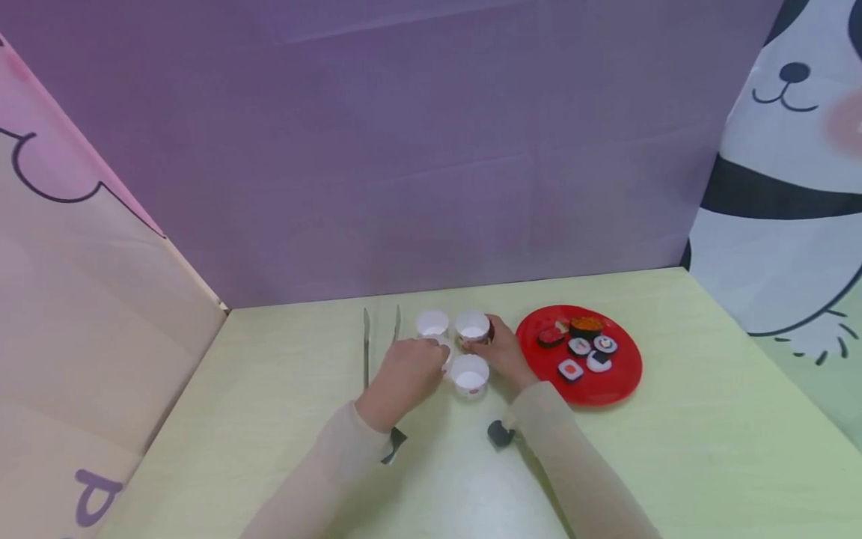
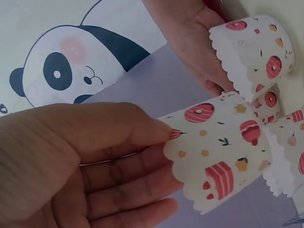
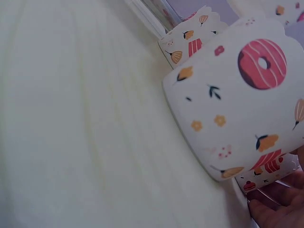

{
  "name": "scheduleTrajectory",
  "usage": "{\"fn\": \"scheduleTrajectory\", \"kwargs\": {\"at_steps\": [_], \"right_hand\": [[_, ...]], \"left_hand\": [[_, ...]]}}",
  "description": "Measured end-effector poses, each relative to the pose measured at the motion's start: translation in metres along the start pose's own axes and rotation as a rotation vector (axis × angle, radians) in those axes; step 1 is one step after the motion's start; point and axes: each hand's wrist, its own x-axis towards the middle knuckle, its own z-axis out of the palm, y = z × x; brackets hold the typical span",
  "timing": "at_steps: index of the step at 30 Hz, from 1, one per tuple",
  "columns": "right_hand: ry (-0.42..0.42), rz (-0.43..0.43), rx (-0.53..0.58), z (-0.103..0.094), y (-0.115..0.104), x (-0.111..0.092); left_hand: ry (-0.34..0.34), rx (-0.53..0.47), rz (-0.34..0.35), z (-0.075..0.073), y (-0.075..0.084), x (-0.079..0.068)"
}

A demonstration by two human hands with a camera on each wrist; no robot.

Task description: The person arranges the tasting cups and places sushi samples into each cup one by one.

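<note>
My left hand (image 1: 412, 368) pinches a white paper baking cup (image 2: 221, 147) by its scalloped rim, between the thumb and the fingers. The cup is printed with donuts, cake slices and small flowers. Around the back right baking cup (image 1: 472, 327) curl the fingers of my right hand (image 1: 501, 350); in the right wrist view those fingertips (image 3: 273, 209) show at its lower side. Another baking cup (image 1: 432, 323) stands at the back left, and a front baking cup (image 1: 470, 376) stands nearest me. In the head view my left hand partly covers the cup it pinches.
A round red plate (image 1: 616, 385) with several sushi pieces (image 1: 579, 346) lies just right of my right hand. Left of the cups lie two long thin metal strips (image 1: 367, 348). A purple backdrop (image 1: 431, 165) rises behind the pale table (image 1: 269, 419), with printed panels on both sides.
</note>
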Motion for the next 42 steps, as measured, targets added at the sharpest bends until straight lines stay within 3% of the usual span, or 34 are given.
{"fn": "scheduleTrajectory", "kwargs": {"at_steps": [8, 15, 20, 27, 34, 42], "right_hand": [[-0.009, -0.012, 0.007, -0.001, 0.002, 0.001], [0.001, -0.015, 0.011, -0.001, 0.002, 0.000], [0.013, -0.005, 0.011, 0.000, 0.002, 0.000], [0.010, 0.000, 0.014, 0.000, 0.001, -0.001], [0.009, 0.013, -0.016, 0.000, -0.001, -0.002], [0.007, 0.022, -0.031, 0.000, -0.002, -0.002]], "left_hand": [[0.005, -0.008, 0.009, 0.006, 0.004, -0.010], [-0.122, -0.038, 0.000, 0.016, 0.006, -0.011], [-0.149, -0.058, 0.016, 0.023, 0.007, -0.012], [-0.171, -0.079, -0.014, 0.028, 0.007, -0.015], [-0.223, -0.098, -0.042, 0.030, 0.008, -0.014], [-0.219, -0.151, -0.024, 0.025, 0.000, -0.010]]}}
